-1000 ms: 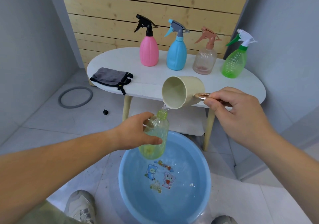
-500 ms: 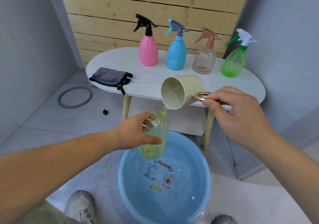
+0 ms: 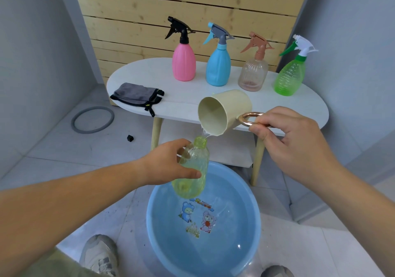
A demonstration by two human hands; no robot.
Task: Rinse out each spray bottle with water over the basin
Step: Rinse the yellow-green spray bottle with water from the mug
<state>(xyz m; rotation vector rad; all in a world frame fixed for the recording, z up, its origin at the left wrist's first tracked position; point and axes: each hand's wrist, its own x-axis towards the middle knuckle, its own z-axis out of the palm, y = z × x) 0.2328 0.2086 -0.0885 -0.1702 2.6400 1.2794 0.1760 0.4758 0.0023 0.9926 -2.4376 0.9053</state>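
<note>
My left hand [image 3: 168, 163] grips a yellow-green bottle [image 3: 192, 170] with no spray head, held nearly upright over the blue basin [image 3: 255, 229]. My right hand [image 3: 292, 140] holds a cream cup [image 3: 226, 110] by its copper ring handle, tipped so a thin stream of water runs from its lip into the bottle's neck. The bottle is partly filled. On the white table [image 3: 310, 110] stand a pink spray bottle [image 3: 183, 63], a blue spray bottle [image 3: 218, 67], a clear brown-topped spray bottle [image 3: 253, 74] and a green spray bottle [image 3: 289, 76], all with heads on.
A grey cloth [image 3: 136, 94] lies on the table's left end. A grey ring [image 3: 93, 119] and a small black block [image 3: 130, 138] lie on the floor at left. The basin holds water and sits on the floor before the table legs. My shoes [image 3: 99, 255] show at the bottom.
The cup has tipped a little further and the ring handle shows more. The bottle and left hand have stayed over the basin.
</note>
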